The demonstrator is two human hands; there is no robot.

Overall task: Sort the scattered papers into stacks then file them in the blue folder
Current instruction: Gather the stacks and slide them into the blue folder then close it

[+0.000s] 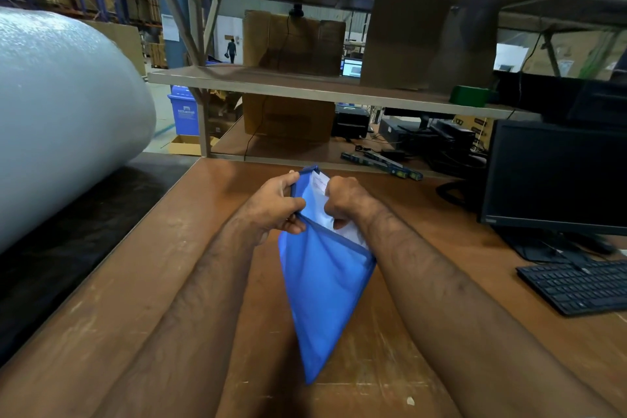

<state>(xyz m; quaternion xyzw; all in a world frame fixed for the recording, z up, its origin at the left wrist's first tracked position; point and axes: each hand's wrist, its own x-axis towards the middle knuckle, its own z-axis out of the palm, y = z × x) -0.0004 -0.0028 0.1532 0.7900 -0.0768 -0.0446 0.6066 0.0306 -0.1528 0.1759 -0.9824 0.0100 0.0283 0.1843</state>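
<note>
While the left hand [274, 204] pinches the soft blue folder [322, 288] by its edge, the right hand [346, 200] fingers curl round white papers [317, 195] above the scratched brown worktop [142, 282].

The blue folder [322, 295] looks like thin, slightly sheer cloth with stitched edging, holding white papers [317, 200]. The worktop [142, 282] is scuffed, scratched brown wood. The keyboard [576, 285] is matt black plastic.

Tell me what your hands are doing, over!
Left hand grips folder rim. Right hand pushes papers in. Nothing blocking.
</note>
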